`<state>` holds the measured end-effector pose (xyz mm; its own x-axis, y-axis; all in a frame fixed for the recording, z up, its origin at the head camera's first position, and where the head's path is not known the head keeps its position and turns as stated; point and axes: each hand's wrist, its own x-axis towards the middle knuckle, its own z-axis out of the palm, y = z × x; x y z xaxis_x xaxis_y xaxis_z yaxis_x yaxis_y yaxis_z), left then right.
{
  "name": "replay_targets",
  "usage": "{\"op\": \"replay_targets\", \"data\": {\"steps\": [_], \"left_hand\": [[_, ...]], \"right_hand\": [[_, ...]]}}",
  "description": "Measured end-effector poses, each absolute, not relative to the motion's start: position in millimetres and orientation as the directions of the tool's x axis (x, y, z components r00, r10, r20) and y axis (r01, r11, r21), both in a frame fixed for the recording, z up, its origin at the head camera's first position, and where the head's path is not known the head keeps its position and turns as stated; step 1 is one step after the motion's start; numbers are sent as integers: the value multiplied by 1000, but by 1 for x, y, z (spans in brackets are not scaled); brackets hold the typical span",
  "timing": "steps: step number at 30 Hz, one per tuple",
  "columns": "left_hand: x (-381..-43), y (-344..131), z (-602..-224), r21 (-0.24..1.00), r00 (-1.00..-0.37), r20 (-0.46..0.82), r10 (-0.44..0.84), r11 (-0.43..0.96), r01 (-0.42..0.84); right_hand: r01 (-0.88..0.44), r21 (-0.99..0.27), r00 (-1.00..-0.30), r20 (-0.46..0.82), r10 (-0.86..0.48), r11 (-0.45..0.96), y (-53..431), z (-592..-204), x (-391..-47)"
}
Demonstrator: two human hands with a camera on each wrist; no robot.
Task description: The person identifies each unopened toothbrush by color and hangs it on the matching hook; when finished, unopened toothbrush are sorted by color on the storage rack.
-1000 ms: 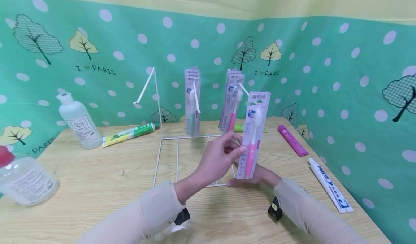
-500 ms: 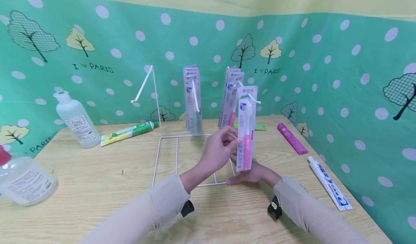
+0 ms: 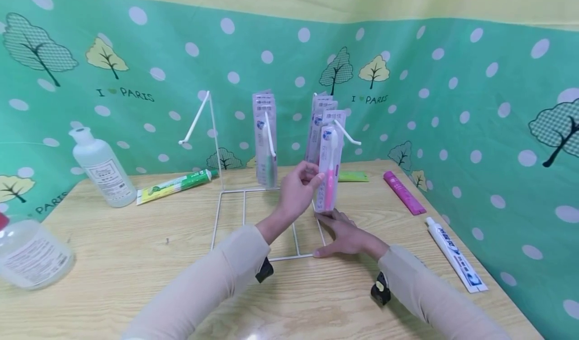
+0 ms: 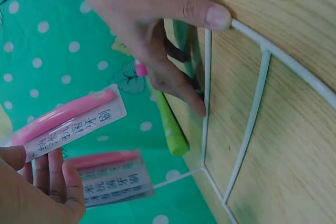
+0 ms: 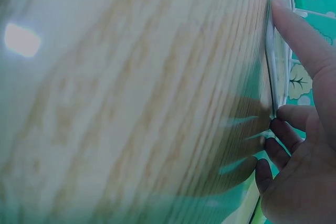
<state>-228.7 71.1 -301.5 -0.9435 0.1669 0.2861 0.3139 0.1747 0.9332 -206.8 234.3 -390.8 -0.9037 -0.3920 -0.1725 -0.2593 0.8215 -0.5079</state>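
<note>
Between thumb and fingers, my left hand (image 3: 296,191) pinches a packaged pink toothbrush (image 3: 330,176) by its lower left edge. The pack stands upright, its top overlapping the right hook (image 3: 347,133) of a white wire rack (image 3: 260,258). Behind it, several similar packs (image 3: 316,129) hang on that hook. In the left wrist view the held toothbrush pack (image 4: 68,121) shows above the hanging ones (image 4: 118,179). My right hand (image 3: 348,235) rests at the rack's right front corner, thumb on the front corner and fingers stretched along the side bar, as the right wrist view also shows.
Green-handled toothbrush packs (image 3: 266,139) hang on the middle hook; the left hook (image 3: 195,118) is bare. A green-yellow toothpaste tube (image 3: 176,185) and two bottles, one clear (image 3: 104,169) and one red-topped (image 3: 33,252), stand left. Magenta (image 3: 404,193) and white (image 3: 456,254) tubes lie right.
My left hand has carried the toothbrush pack left and away from me, its top now overlapping the right hook. My right hand stays at the rack's corner.
</note>
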Motion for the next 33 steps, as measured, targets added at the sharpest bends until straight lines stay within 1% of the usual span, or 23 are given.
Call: {"op": "replay_targets", "data": {"steps": [12, 20, 25, 33], "left_hand": [[-241, 71, -302, 928, -950, 288, 123, 208, 308], [-244, 67, -305, 929, -951, 273, 143, 217, 299], [-244, 64, -313, 921, -949, 269, 166, 245, 304], [-245, 60, -324, 915, -939, 273, 208, 245, 320]], "right_hand": [[-277, -506, -906, -145, -397, 817, 233, -393, -207], [-301, -495, -904, -125, -409, 815, 233, -393, -207], [-317, -497, -900, -113, -422, 808, 233, -393, -207], [-297, -498, -903, -130, -409, 814, 235, -394, -208]]}}
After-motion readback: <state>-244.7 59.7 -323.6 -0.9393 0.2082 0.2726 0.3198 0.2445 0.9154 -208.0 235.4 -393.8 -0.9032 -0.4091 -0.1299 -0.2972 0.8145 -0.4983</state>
